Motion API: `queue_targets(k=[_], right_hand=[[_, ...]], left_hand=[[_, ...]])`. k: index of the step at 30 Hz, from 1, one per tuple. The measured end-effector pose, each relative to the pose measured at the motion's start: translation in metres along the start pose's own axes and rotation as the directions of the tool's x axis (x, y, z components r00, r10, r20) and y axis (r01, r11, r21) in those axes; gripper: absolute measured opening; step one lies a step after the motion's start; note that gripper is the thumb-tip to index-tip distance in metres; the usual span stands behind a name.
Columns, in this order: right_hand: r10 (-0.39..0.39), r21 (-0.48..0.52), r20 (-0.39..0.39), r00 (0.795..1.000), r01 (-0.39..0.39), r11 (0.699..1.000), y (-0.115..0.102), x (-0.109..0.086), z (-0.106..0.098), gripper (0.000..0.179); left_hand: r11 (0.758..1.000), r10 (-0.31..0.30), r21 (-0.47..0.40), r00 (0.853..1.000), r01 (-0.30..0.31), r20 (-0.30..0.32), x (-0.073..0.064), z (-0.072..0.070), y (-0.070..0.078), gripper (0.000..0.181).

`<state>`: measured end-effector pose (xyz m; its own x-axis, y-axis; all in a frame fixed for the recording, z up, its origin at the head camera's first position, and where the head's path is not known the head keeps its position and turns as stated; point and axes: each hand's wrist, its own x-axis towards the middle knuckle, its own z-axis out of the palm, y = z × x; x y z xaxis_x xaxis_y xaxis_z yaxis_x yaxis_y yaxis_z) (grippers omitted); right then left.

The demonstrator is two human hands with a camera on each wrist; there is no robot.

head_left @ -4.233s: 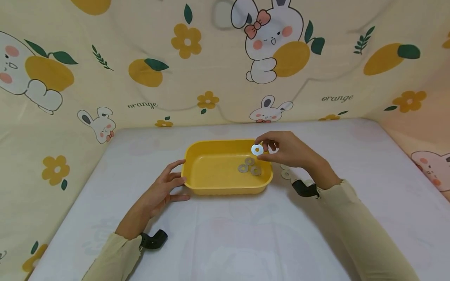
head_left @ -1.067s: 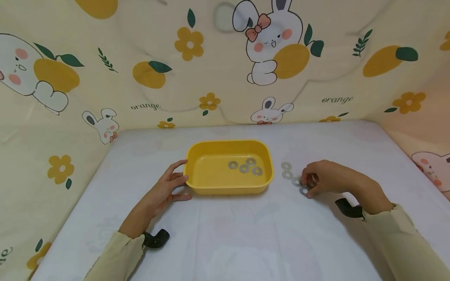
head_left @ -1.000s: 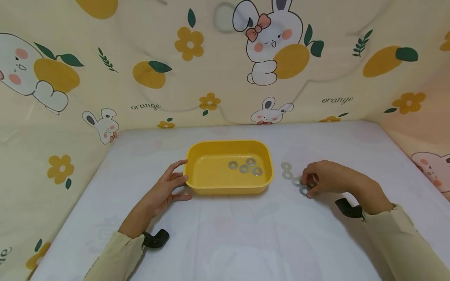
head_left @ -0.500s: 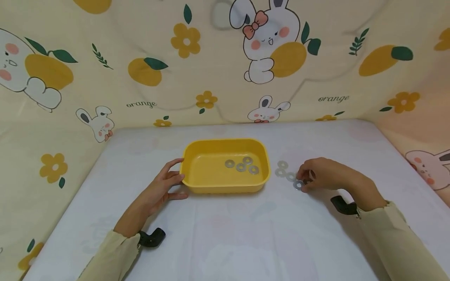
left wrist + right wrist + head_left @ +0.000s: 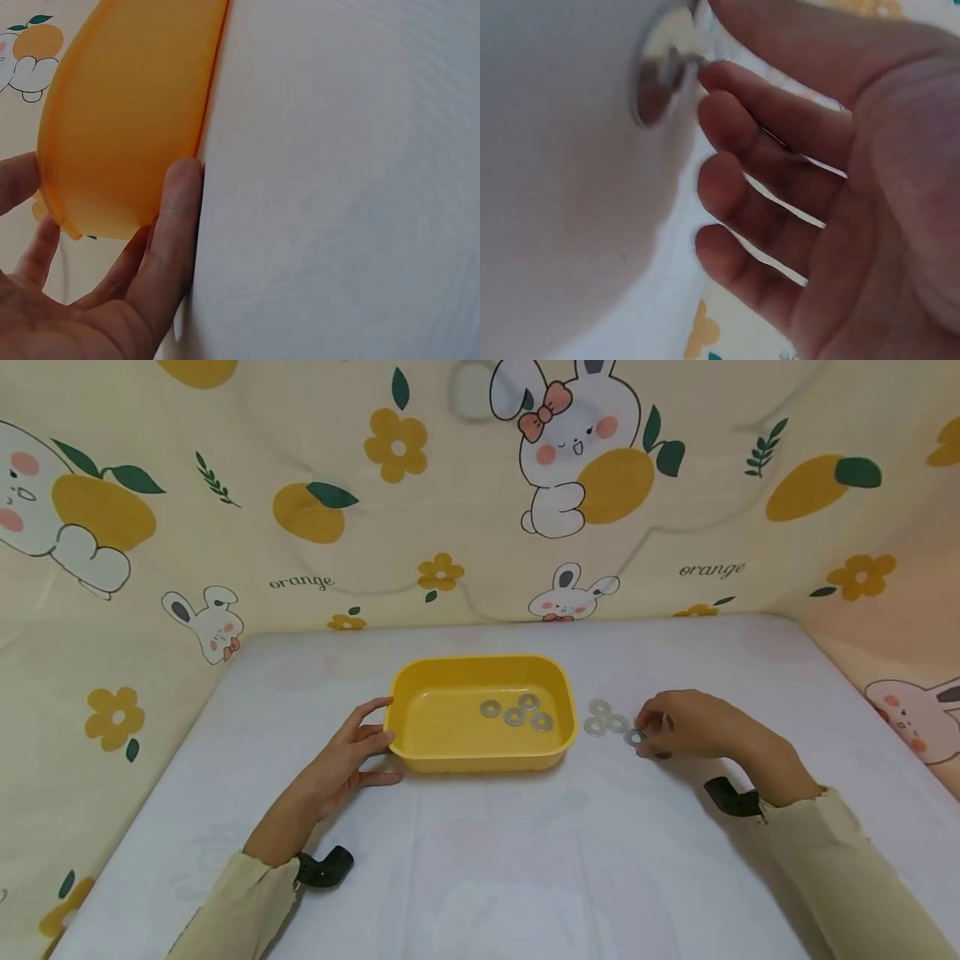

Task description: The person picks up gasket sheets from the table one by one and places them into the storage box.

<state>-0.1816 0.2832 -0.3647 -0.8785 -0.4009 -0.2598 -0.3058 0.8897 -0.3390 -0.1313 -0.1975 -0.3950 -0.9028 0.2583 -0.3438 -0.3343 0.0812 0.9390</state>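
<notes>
The yellow plastic tray (image 5: pixel 483 760) stands mid-table with several flat metal washers (image 5: pixel 514 717) on its floor, toward the right. My left hand (image 5: pixel 330 768) rests against the tray's left end. In the left wrist view its fairly straight fingers touch the tray's wall (image 5: pixel 120 112). Right of the tray my right hand (image 5: pixel 693 727) is low over the table. Its thumb and index finger pinch the edge of a washer (image 5: pixel 636 737), which shows as a shiny disc (image 5: pixel 656 75) in the right wrist view. The other fingers are loosely bent.
A loose group of washers (image 5: pixel 597 726) lies on the white tablecloth (image 5: pixel 480 860) between the tray and my right hand. Behind the table hangs a printed cloth (image 5: pixel 480 510) with rabbits and oranges. Black wrist cameras (image 5: pixel 326 868) sit at both cuffs.
The right hand has gone from holding a washer over the tray to the washers on the right. Lately it shifts slightly away from me, and nearby washers slide. The tray gained a washer.
</notes>
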Motion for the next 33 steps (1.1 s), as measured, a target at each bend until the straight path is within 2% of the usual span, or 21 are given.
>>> queue_targets(k=[5,11,17,23,28,33], right_hand=[[0.001,0.020,0.067,0.998,-0.002,1.000,0.008,-0.003,-0.005,0.046],[-0.033,0.026,0.069,0.997,0.031,0.999,0.015,-0.001,-0.005,0.032],[-0.033,0.074,0.117,0.993,0.025,0.997,0.020,0.000,-0.005,0.035],[-0.061,0.073,0.110,0.992,0.053,0.996,0.019,-0.003,-0.006,0.033],[-0.042,0.045,0.117,0.992,0.036,0.998,0.022,-0.004,-0.008,0.043],[-0.054,0.092,0.152,0.987,0.040,0.995,0.030,-0.013,-0.011,0.048]], left_hand=[[1.000,0.009,-0.006,1.000,-0.009,0.000,0.000,0.000,0.001,0.061],[1.000,0.007,-0.003,1.000,-0.007,-0.009,0.000,-0.001,0.000,0.061],[1.000,0.012,-0.006,1.000,-0.012,-0.006,0.000,-0.002,0.000,0.061],[1.000,0.019,-0.012,1.000,-0.019,0.004,0.000,-0.002,-0.001,0.062],[1.000,0.021,-0.005,1.000,-0.021,0.001,0.000,-0.001,0.000,0.061],[1.000,0.011,-0.001,1.000,-0.011,0.001,0.000,0.000,0.000,0.061]])
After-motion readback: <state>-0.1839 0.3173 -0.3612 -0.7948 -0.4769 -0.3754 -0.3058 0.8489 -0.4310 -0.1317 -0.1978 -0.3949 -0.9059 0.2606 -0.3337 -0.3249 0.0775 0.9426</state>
